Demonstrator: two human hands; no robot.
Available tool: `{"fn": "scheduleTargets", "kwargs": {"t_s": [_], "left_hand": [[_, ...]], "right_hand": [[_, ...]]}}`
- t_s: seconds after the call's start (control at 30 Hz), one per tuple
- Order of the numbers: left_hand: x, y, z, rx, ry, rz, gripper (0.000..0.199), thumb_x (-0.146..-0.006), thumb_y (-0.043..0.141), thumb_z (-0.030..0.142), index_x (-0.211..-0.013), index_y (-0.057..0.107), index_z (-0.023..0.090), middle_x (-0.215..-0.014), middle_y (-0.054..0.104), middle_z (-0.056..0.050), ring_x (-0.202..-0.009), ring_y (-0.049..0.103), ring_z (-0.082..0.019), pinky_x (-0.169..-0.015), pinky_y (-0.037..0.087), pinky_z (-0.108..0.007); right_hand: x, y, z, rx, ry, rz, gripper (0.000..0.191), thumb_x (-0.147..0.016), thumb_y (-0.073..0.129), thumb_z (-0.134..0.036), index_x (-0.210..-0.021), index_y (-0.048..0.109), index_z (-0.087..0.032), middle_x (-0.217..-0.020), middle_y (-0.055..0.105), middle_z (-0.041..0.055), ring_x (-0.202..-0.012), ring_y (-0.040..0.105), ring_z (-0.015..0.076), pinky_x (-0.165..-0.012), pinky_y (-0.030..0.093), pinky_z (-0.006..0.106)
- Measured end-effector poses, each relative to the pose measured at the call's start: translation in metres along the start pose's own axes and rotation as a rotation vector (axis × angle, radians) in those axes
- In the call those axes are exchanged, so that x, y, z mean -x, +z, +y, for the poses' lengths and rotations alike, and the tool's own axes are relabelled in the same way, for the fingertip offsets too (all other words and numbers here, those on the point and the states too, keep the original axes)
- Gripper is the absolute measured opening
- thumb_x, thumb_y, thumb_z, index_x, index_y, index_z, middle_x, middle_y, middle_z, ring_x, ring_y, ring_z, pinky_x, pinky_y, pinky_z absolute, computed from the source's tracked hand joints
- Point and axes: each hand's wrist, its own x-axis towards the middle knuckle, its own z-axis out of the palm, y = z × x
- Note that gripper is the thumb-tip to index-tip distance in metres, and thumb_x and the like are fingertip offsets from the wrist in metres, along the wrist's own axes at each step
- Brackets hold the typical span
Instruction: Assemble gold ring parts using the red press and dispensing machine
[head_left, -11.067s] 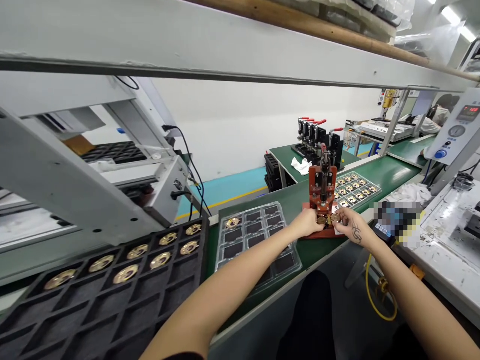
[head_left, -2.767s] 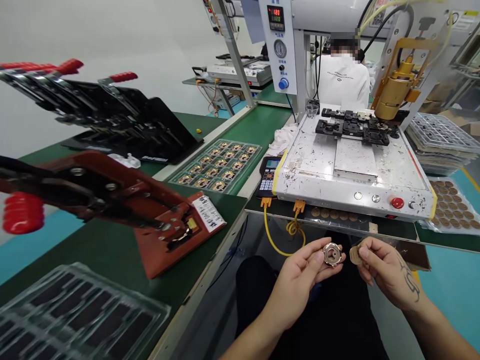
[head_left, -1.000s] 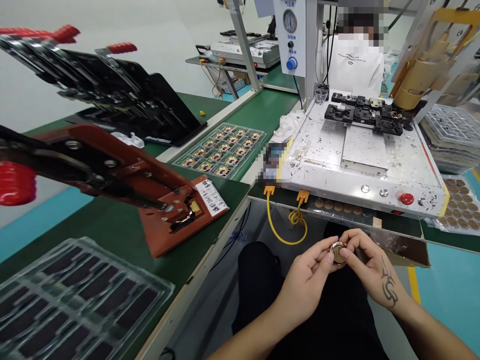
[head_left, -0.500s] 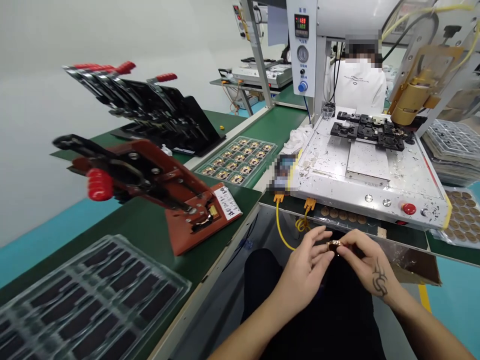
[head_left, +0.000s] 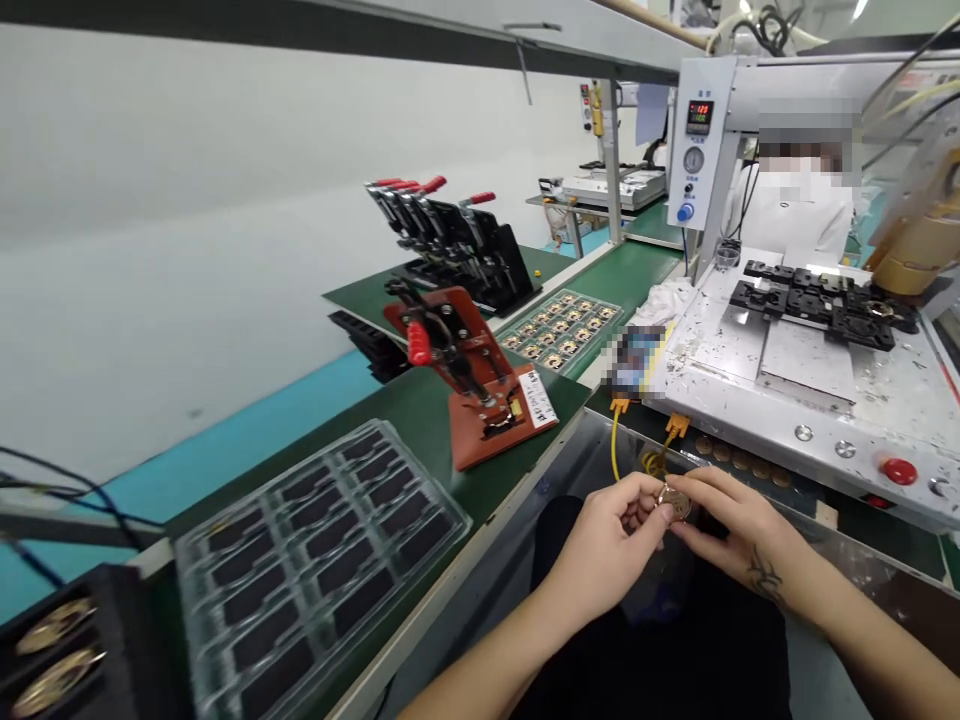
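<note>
A small round gold-coloured metal part (head_left: 674, 503), like a watch case, is held between my two hands above my lap. Its round face is turned towards me. My left hand (head_left: 611, 535) is closed, pinching the part's left edge between thumb and fingers. From the other side, my right hand (head_left: 739, 530) has its fingers at the top and right edge, also closed on it. Beyond my hands stands a white bench machine (head_left: 750, 390) carrying black fixtures (head_left: 821, 300).
On the green bench at left are a red-brown toggle-clamp press (head_left: 480, 370), a clear tray (head_left: 307, 540) with dark-bottomed compartments and a tray of gold parts (head_left: 562, 325). Black clamp presses (head_left: 457, 235) stand behind. A black holder (head_left: 105, 640) holds gold discs. A person (head_left: 799, 225) sits beyond the machine.
The view has swung left, bringing the black holder into sight. The gold part has turned to show its round face. My left fingers, spread earlier, have curled in around it.
</note>
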Motion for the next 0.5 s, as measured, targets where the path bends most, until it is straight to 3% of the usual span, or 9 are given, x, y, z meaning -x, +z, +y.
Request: {"fn": "scheduleTargets", "kwargs": {"t_s": [0.1, 0.17, 0.23, 0.3, 0.33, 0.4, 0.5], "left_hand": [[0.008, -0.018, 0.013, -0.088, 0.03, -0.037, 0.011, -0.097, 0.066, 0.026, -0.102, 0.073, 0.02, -0.084, 0.074, -0.002, -0.073, 0.069, -0.016, -0.069, 0.054, -0.027], [0.008, -0.043, 0.028, -0.2, 0.128, -0.009, 0.015, -0.096, 0.07, 0.025, -0.109, 0.074, 0.021, -0.093, 0.079, -0.003, -0.08, 0.072, -0.017, -0.071, 0.055, -0.027], [0.002, -0.08, 0.045, -0.382, 0.332, 0.202, 0.015, -0.097, 0.071, 0.027, -0.111, 0.074, 0.022, -0.1, 0.08, -0.004, -0.087, 0.073, -0.018, -0.077, 0.056, -0.029], [-0.011, -0.125, 0.059, -0.605, 0.62, 0.501, 0.011, -0.102, 0.065, 0.028, -0.102, 0.073, 0.021, -0.099, 0.078, -0.007, -0.091, 0.07, -0.02, -0.084, 0.055, -0.034], [-0.019, -0.147, 0.063, -0.706, 0.765, 0.574, 0.015, -0.103, 0.062, 0.029, -0.094, 0.071, 0.02, -0.094, 0.077, -0.008, -0.09, 0.069, -0.021, -0.086, 0.054, -0.036], [-0.034, -0.185, 0.067, -0.89, 0.947, 0.528, 0.029, -0.104, 0.058, 0.029, -0.077, 0.063, 0.021, -0.076, 0.069, -0.005, -0.078, 0.063, -0.02, -0.08, 0.051, -0.036], [-0.053, -0.217, 0.074, -0.997, 1.01, 0.397, 0.052, -0.107, 0.054, 0.032, -0.058, 0.039, 0.023, -0.053, 0.042, 0.004, -0.053, 0.042, -0.015, -0.061, 0.039, -0.033]], "right_hand": [[-0.013, 0.001, 0.009, 0.197, -0.185, -0.007, 0.055, -0.104, 0.062, -0.017, -0.157, 0.049, -0.025, -0.131, 0.071, 0.0143, -0.113, 0.074, 0.026, -0.094, 0.064, 0.036], [-0.025, 0.003, 0.014, 0.249, -0.264, 0.033, 0.058, -0.102, 0.064, -0.014, -0.157, 0.047, -0.023, -0.128, 0.073, 0.014, -0.111, 0.075, 0.0266, -0.093, 0.065, 0.037], [-0.042, 0.004, 0.015, 0.228, -0.272, 0.082, 0.055, -0.1, 0.065, -0.014, -0.152, 0.05, -0.023, -0.121, 0.075, 0.0124, -0.103, 0.076, 0.0251, -0.088, 0.065, 0.035], [-0.059, 0.005, 0.013, 0.15, -0.228, 0.114, 0.046, -0.099, 0.065, -0.016, -0.144, 0.055, -0.023, -0.108, 0.074, 0.009, -0.088, 0.074, 0.0216, -0.078, 0.064, 0.032], [-0.067, 0.005, 0.011, 0.106, -0.203, 0.122, 0.042, -0.099, 0.064, -0.017, -0.14, 0.057, -0.024, -0.102, 0.072, 0.0071, -0.081, 0.072, 0.02, -0.074, 0.062, 0.031], [-0.079, 0.006, 0.008, 0.042, -0.17, 0.138, 0.037, -0.099, 0.063, -0.02, -0.135, 0.058, -0.024, -0.095, 0.068, 0.004, -0.075, 0.068, 0.0181, -0.07, 0.06, 0.03], [-0.092, 0.012, 0.01, 0.012, -0.132, 0.146, 0.034, -0.1, 0.064, -0.023, -0.133, 0.059, -0.025, -0.087, 0.065, 0.0008, -0.07, 0.065, 0.0167, -0.067, 0.058, 0.028]]}}
